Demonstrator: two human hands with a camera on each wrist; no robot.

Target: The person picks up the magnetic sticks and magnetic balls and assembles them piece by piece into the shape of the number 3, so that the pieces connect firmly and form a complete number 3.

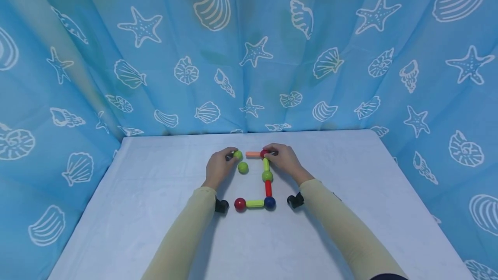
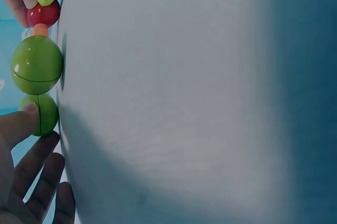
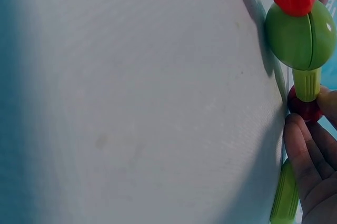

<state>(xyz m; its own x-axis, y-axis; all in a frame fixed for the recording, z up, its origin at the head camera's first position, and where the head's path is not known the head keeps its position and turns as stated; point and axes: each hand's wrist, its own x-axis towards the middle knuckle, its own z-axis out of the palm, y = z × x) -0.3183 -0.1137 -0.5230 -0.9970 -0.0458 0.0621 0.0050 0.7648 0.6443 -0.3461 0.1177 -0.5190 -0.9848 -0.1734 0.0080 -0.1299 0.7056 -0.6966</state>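
Note:
My left hand [image 1: 220, 168] pinches a green ball [image 1: 237, 154] between thumb and finger, its other fingers spread in the left wrist view. A second green ball [image 1: 243, 167] lies on the table just in front of it. My right hand [image 1: 287, 159] grips a small red ball [image 1: 264, 154]. From that ball an orange rod [image 1: 253, 154] points left toward the left hand's ball, with a gap between them. A yellow-green rod [image 1: 266, 164] runs from it toward me to a green ball [image 1: 267, 176]. Beside the right fingers, a green ribbed rod [image 3: 285, 195] shows in the right wrist view.
The chain continues through a red rod [image 1: 268, 189] to a blue ball [image 1: 269, 203]. There it turns left along another yellow-green rod [image 1: 254, 203] to a larger red ball [image 1: 240, 204]. A white-covered table [image 1: 136, 211] meets a blue shell-print curtain [image 1: 249, 85] behind and on both sides.

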